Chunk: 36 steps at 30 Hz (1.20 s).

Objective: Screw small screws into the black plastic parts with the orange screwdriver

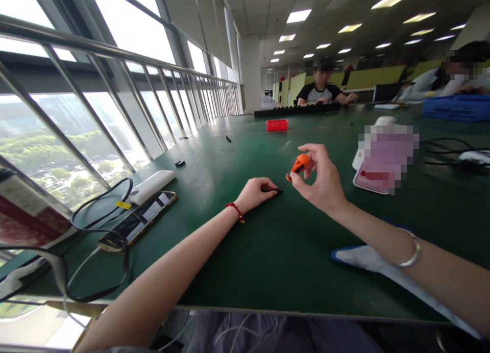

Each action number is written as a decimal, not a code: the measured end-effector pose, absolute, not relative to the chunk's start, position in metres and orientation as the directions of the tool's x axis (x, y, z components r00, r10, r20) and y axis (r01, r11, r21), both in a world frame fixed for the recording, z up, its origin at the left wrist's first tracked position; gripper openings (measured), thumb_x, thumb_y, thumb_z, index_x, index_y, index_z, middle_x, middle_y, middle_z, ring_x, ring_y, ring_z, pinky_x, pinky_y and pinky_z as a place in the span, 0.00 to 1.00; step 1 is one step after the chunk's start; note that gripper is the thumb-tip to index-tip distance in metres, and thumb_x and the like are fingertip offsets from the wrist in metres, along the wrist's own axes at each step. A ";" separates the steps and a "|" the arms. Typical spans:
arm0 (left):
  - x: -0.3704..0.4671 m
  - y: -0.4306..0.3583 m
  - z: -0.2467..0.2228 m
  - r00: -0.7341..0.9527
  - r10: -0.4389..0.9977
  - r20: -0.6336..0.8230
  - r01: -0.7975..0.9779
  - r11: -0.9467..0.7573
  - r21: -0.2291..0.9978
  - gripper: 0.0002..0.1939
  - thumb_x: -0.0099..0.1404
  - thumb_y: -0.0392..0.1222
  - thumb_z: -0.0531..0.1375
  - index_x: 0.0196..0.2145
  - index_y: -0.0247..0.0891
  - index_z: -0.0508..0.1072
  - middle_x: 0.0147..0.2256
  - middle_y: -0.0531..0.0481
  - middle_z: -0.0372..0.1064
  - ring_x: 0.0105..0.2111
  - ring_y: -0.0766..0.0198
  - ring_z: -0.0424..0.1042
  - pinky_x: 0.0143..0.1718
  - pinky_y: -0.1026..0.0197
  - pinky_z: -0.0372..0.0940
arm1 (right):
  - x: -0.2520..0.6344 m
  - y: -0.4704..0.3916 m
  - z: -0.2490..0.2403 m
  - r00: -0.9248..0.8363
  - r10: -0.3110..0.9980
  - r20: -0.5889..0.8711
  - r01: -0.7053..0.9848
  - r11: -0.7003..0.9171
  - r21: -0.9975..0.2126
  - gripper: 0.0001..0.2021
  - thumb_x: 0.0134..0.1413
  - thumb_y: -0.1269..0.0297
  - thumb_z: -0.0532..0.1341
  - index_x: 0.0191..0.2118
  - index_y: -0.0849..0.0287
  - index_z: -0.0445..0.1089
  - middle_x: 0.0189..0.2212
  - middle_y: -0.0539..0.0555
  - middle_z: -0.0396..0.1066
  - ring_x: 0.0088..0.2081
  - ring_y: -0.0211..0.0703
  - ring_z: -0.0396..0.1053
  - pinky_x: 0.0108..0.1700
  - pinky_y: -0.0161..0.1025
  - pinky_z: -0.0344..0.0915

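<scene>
My left hand rests low over the green table, its fingers closed on a small black part that is mostly hidden by them. My right hand pinches the orange and black handle of a stubby screwdriver. The screwdriver tilts, and its thin shaft points down and left to the black part; the tip appears to meet it. A red cord bracelet circles my left wrist, and a silver bangle my right forearm.
Left lie a phone, a white power bank and cables. Ahead are a small black piece, a red tray and a long black strip. Right are a pink-cased phone and a blue basket. Two people sit beyond.
</scene>
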State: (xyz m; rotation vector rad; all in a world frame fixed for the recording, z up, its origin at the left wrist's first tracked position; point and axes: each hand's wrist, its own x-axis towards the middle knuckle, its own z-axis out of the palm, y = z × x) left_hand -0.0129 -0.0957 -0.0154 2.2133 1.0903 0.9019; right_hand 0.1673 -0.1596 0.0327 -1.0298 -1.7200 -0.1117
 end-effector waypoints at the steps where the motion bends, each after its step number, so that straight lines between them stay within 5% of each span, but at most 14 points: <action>1: -0.013 -0.095 -0.016 0.458 0.821 0.340 0.482 -0.551 0.682 0.06 0.55 0.37 0.62 0.31 0.33 0.76 0.31 0.48 0.75 0.33 0.64 0.73 0.39 0.62 0.67 | 0.167 -0.159 0.033 -0.042 0.582 0.812 0.691 0.604 -0.397 0.21 0.44 0.59 0.62 0.46 0.57 0.61 0.23 0.46 0.63 0.23 0.38 0.61 0.34 0.40 0.61; 6: -0.013 -0.095 -0.016 0.461 0.822 0.335 0.475 -0.547 0.690 0.06 0.56 0.38 0.62 0.31 0.33 0.76 0.31 0.48 0.75 0.33 0.63 0.73 0.40 0.61 0.68 | 0.167 -0.158 0.031 -0.021 0.630 0.777 0.692 0.569 -0.443 0.09 0.49 0.55 0.60 0.30 0.56 0.66 0.20 0.48 0.64 0.23 0.39 0.62 0.31 0.37 0.59; 12: -0.013 -0.094 -0.017 0.462 0.822 0.333 0.460 -0.543 0.703 0.06 0.56 0.37 0.62 0.31 0.33 0.76 0.32 0.47 0.76 0.34 0.62 0.74 0.40 0.61 0.68 | 0.169 -0.155 0.031 0.006 0.632 0.775 0.612 0.611 -0.502 0.21 0.45 0.60 0.61 0.47 0.56 0.60 0.24 0.46 0.64 0.23 0.38 0.63 0.28 0.36 0.59; 18: -0.014 -0.093 -0.018 0.464 0.823 0.328 0.467 -0.542 0.699 0.06 0.56 0.38 0.62 0.31 0.33 0.76 0.32 0.47 0.76 0.34 0.62 0.74 0.40 0.61 0.68 | 0.169 -0.156 0.032 0.004 0.674 0.739 0.642 0.565 -0.518 0.10 0.49 0.55 0.60 0.32 0.56 0.66 0.20 0.46 0.62 0.22 0.38 0.62 0.29 0.36 0.59; 20: -0.013 -0.094 -0.017 0.461 0.825 0.328 0.470 -0.540 0.699 0.06 0.55 0.38 0.62 0.31 0.33 0.76 0.32 0.47 0.76 0.34 0.62 0.74 0.40 0.61 0.68 | 0.169 -0.156 0.030 -0.017 0.647 0.763 0.605 0.614 -0.507 0.09 0.49 0.59 0.60 0.37 0.56 0.66 0.23 0.47 0.63 0.23 0.37 0.62 0.28 0.36 0.59; 25: -0.013 -0.094 -0.017 0.458 0.826 0.330 0.464 -0.538 0.703 0.06 0.55 0.37 0.62 0.31 0.33 0.76 0.32 0.46 0.76 0.34 0.62 0.74 0.40 0.61 0.68 | 0.169 -0.155 0.030 0.003 0.602 0.798 0.613 0.630 -0.477 0.27 0.43 0.61 0.63 0.50 0.55 0.57 0.26 0.46 0.61 0.24 0.38 0.61 0.27 0.36 0.60; 31: -0.013 -0.094 -0.017 0.470 0.819 0.328 0.452 -0.543 0.708 0.05 0.55 0.37 0.62 0.31 0.33 0.76 0.32 0.47 0.76 0.34 0.63 0.74 0.40 0.62 0.68 | 0.167 -0.158 0.032 0.018 0.596 0.803 0.692 0.572 -0.440 0.08 0.48 0.57 0.61 0.31 0.55 0.65 0.19 0.47 0.61 0.24 0.39 0.62 0.30 0.37 0.59; 36: -0.014 -0.092 -0.019 0.469 0.817 0.335 0.459 -0.550 0.698 0.05 0.55 0.37 0.62 0.31 0.34 0.76 0.32 0.48 0.76 0.33 0.63 0.74 0.39 0.62 0.68 | 0.169 -0.155 0.030 -0.007 0.573 0.820 0.619 0.646 -0.446 0.15 0.48 0.63 0.60 0.44 0.55 0.62 0.24 0.46 0.63 0.24 0.38 0.62 0.32 0.38 0.61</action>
